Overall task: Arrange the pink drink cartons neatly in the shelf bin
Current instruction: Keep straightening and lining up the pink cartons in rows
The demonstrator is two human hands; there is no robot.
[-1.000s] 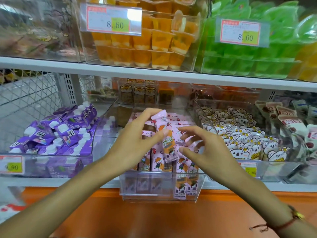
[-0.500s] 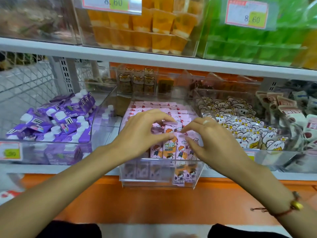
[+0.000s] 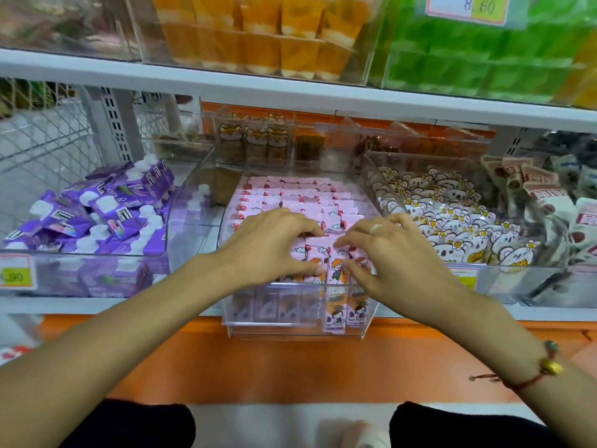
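The pink drink cartons stand upright in tight rows inside the clear shelf bin, which sits on the lower shelf between two other clear bins. The rows fill the bin from back to front, and a few cartons at the front right show through the bin's front wall.

Both hands are over the front rows. The left hand lies palm down with its fingers bent, the fingertips on the carton tops and the thumb against the faces of the front cartons. The right hand mirrors it, fingers bent onto the carton tops, thumb low at the front row; a ring shows on one finger. The fingertips of the two hands nearly meet over the middle of the bin. Whether either hand actually pinches a carton or only presses on the tops cannot be told. A red cord bracelet circles the right wrist.

To the left, a bin holds purple cartons with white caps, lying jumbled. To the right, a bin holds white packets with cartoon faces. On the shelf above stand orange jelly cups and green packs, with a price tag reading 8.60.
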